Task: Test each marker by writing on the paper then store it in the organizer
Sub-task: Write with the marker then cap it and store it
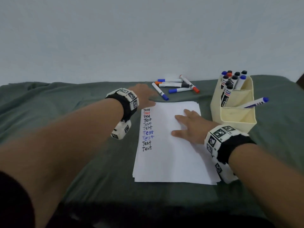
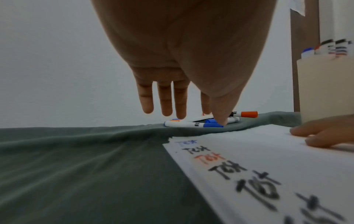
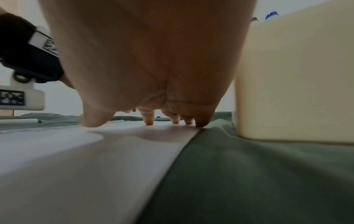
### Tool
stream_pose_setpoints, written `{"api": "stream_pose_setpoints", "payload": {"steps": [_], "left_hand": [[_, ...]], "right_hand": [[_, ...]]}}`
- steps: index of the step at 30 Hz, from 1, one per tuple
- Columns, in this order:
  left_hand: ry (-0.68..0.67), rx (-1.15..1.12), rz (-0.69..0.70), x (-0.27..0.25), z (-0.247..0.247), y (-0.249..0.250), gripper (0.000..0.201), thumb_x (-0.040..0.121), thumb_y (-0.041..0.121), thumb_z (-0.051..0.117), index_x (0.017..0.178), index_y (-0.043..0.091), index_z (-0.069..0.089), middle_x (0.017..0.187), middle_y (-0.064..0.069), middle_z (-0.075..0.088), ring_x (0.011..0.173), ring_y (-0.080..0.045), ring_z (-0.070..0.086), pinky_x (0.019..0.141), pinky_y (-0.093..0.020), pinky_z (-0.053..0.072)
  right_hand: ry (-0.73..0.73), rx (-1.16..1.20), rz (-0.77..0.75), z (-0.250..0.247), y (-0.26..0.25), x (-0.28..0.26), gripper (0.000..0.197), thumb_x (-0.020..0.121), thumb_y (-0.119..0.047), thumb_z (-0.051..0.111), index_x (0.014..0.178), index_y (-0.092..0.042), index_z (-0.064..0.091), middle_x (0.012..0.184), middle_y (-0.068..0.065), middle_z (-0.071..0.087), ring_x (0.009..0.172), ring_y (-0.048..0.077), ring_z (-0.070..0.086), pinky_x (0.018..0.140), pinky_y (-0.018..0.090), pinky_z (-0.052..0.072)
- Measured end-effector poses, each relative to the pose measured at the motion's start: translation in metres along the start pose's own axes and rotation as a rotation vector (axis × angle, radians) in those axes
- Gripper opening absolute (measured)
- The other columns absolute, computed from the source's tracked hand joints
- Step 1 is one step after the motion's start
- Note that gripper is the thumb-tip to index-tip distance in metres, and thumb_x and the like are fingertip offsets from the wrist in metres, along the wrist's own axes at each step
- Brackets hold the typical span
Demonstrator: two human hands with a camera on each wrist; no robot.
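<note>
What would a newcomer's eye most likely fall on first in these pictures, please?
Probably the white paper at centre, with its column of "Test" words down the left edge and the right hand flat on it. Next, the cream organizer of markers at right, and the left hand open beside the loose markers.

Paper point(image 1: 172, 153) centre, loose markers point(image 1: 176, 85) behind it, organizer point(image 1: 233, 112) right of paper — markers inside.

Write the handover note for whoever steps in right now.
Left hand: open, holding nothing, reaching toward the loose markers at the back of the table.
Right hand: open, flat on the paper, pinning it.
Done: a column of "Test" lines on the paper; a bunch of markers stands in the organizer on the right.
Left: test and store the loose ones.
</note>
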State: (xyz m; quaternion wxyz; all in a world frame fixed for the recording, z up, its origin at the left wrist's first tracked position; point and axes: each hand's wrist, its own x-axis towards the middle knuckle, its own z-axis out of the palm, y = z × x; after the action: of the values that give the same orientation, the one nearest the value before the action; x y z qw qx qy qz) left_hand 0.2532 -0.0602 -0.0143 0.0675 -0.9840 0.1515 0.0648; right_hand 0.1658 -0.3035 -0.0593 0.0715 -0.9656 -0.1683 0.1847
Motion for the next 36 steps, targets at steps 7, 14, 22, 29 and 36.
{"api": "stream_pose_setpoints", "payload": {"steps": [7, 14, 22, 29, 36], "left_hand": [[0.027, 0.177, 0.057, 0.044, 0.003, 0.03, 0.048, 0.09, 0.069, 0.024, 0.133, 0.056, 0.042, 0.123, 0.003, 0.058, 0.118, -0.027, 0.05, 0.091, -0.04, 0.043], [0.024, 0.037, -0.077, 0.044, 0.009, 0.037, 0.027, 0.086, 0.063, 0.048, 0.102, 0.042, 0.057, 0.101, 0.005, 0.056, 0.104, -0.023, 0.052, 0.084, -0.038, 0.036], [0.149, -0.212, -0.127, -0.004, 0.013, 0.001, 0.008, 0.088, 0.022, 0.062, 0.095, 0.024, 0.067, 0.101, -0.001, 0.067, 0.092, -0.022, 0.06, 0.08, -0.03, 0.049], [0.226, -0.395, -0.028, -0.072, 0.011, -0.01, 0.018, 0.09, 0.015, 0.063, 0.108, 0.018, 0.065, 0.1, 0.003, 0.068, 0.094, -0.019, 0.062, 0.078, -0.026, 0.042], [0.194, -0.353, 0.19, -0.098, 0.004, 0.037, 0.039, 0.097, 0.013, 0.052, 0.134, 0.022, 0.057, 0.124, 0.002, 0.064, 0.109, -0.014, 0.056, 0.09, -0.018, 0.034]], "right_hand": [[0.028, 0.026, -0.014, 0.005, 0.005, 0.007, 0.082, 0.09, -0.076, 0.045, 0.157, -0.037, 0.021, 0.167, 0.005, 0.005, 0.154, 0.026, 0.005, 0.123, 0.049, 0.019], [0.025, 0.04, -0.015, 0.002, 0.004, 0.004, 0.078, 0.091, -0.074, 0.046, 0.157, -0.037, 0.022, 0.169, 0.005, 0.001, 0.156, 0.025, 0.003, 0.124, 0.048, 0.018], [0.055, 0.049, -0.011, -0.002, 0.002, 0.001, 0.081, 0.093, -0.073, 0.044, 0.159, -0.032, 0.022, 0.17, -0.001, -0.002, 0.156, 0.02, 0.004, 0.123, 0.045, 0.018], [0.184, 0.071, -0.086, -0.011, 0.001, -0.005, 0.086, 0.096, -0.063, 0.05, 0.162, -0.029, 0.006, 0.17, -0.003, -0.004, 0.156, 0.02, 0.003, 0.124, 0.044, 0.02], [0.298, 0.053, -0.211, -0.018, -0.005, -0.01, 0.049, 0.106, -0.039, 0.046, 0.152, -0.028, 0.037, 0.155, 0.004, 0.04, 0.144, 0.028, 0.033, 0.116, 0.044, 0.032]]}}
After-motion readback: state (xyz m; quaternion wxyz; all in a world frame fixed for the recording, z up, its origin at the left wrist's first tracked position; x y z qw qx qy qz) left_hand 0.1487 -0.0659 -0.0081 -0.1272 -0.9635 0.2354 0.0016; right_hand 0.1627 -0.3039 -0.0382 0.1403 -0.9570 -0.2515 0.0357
